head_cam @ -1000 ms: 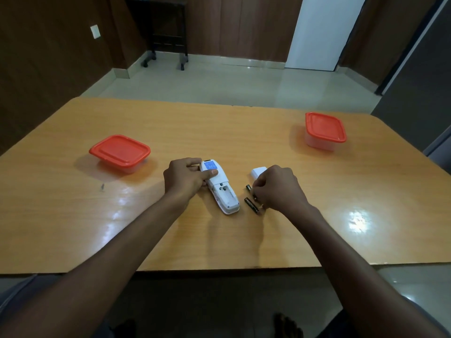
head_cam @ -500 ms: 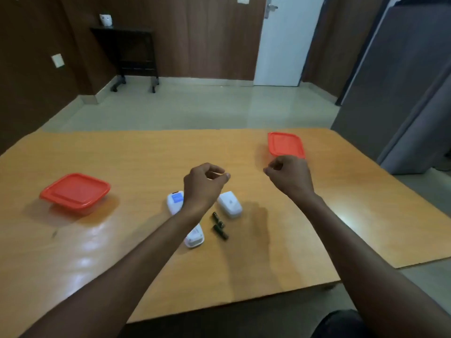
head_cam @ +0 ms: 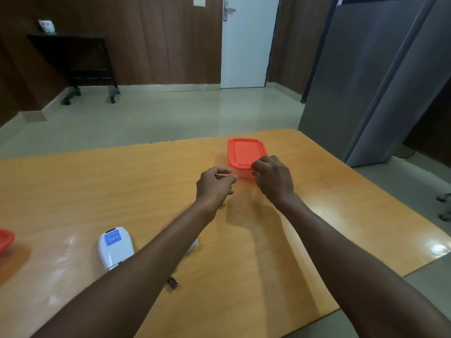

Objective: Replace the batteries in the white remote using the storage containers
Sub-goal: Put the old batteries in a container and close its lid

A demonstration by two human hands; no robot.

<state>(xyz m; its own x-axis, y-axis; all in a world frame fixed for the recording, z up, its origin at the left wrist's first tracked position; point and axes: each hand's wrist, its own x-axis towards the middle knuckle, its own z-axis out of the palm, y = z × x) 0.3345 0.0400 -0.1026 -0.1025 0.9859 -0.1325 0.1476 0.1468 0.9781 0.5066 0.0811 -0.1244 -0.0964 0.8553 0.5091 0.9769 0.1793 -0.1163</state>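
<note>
Right grip (head_cam: 273, 178) curled on near edge of red-lidded container (head_cam: 245, 152) at frame centre, left grip (head_cam: 213, 182) loosely curled, empty, just beside it, white remote (head_cam: 114, 250) on tabletop (head_cam: 341, 228) lower left.

White remote (head_cam: 115, 248): lies back-up on the wooden table at lower left; a blue label sits near its far end; its near end is hidden behind the left forearm. Battery (head_cam: 172, 282): dark, small, lies on the table just right of that forearm, partly covered. Battery cover (head_cam: 193, 245): white sliver only, showing past the forearm. Right storage container (head_cam: 246, 154): clear tub with orange-red lid, lid on, near the table's far right corner. Left storage container (head_cam: 5, 239): same orange-red lid, cut off by the left edge.
</note>
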